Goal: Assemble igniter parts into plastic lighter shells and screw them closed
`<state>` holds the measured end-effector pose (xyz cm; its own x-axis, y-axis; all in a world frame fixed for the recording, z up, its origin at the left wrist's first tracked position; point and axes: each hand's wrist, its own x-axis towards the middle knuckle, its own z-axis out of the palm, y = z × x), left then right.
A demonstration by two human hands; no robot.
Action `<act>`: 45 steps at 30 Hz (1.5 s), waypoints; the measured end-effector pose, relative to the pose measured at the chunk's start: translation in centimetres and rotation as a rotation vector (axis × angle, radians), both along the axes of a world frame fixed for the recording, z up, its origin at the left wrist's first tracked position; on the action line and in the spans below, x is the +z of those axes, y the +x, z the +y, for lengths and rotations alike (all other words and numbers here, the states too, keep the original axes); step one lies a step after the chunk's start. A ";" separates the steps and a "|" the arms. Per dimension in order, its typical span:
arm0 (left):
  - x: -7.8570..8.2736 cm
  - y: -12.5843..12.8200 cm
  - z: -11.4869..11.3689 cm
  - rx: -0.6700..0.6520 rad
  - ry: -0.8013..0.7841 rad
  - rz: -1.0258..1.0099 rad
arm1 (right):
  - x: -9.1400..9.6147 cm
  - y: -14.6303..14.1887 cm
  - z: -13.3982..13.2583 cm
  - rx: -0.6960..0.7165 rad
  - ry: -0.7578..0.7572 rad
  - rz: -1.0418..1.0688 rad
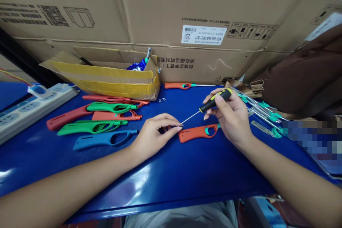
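My right hand (230,115) grips a screwdriver (216,100) by its black and yellow handle, the thin shaft slanting down to the left. At the shaft's tip, the thumb and fingers of my left hand (160,131) are pinched together. Whether they hold the tip itself or some tiny piece there is too small to tell. Just below the shaft an orange lighter (195,133) with a teal trigger lies on the blue table (171,181). Its right end is hidden behind my right hand.
Several red, green and blue lighter casings (96,127) lie at the left, near a power strip (34,108). Behind them stands a taped cardboard box (114,78). An assembled orange lighter (177,86) and tiny screws (162,100) lie farther back. Metal lighter tubes (263,110) are piled right.
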<state>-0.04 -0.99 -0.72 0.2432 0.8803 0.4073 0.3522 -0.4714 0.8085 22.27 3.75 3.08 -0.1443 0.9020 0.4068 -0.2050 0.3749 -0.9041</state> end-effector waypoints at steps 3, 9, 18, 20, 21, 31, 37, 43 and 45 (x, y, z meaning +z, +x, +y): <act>-0.1 0.0 0.0 -0.009 0.000 0.003 | 0.0 0.1 0.1 0.006 -0.002 -0.020; 0.0 0.0 -0.1 -0.011 0.021 0.038 | 0.0 0.1 -0.1 0.033 0.039 -0.039; -0.1 -0.1 -0.3 -0.042 0.078 0.103 | 3.1 -0.5 -1.2 0.301 0.236 -0.329; -0.1 0.0 -0.4 -0.048 0.088 0.103 | 3.8 -0.6 -1.4 0.307 0.269 -0.386; 0.0 0.0 -0.5 -0.053 0.096 0.104 | 4.0 -0.6 -1.4 0.291 0.284 -0.398; -0.1 -0.1 -0.5 -0.139 0.106 0.232 | 3.2 -1.0 -0.8 0.212 0.290 -0.429; 0.0 -0.1 -0.5 -0.148 0.079 0.242 | 3.2 -1.1 -1.1 0.194 0.267 -0.462; -0.1 -0.1 -0.5 -0.145 0.074 0.249 | 2.7 -1.3 -1.1 0.196 0.288 -0.478; -0.2 -0.1 -0.4 -0.144 0.077 0.251 | 2.5 -1.3 -1.1 0.155 0.341 -0.489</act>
<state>-0.12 -1.43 -0.89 0.4648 0.7982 0.3832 0.4613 -0.5877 0.6647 20.93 2.70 5.54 -0.5062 0.6864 0.5222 0.1280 0.6585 -0.7416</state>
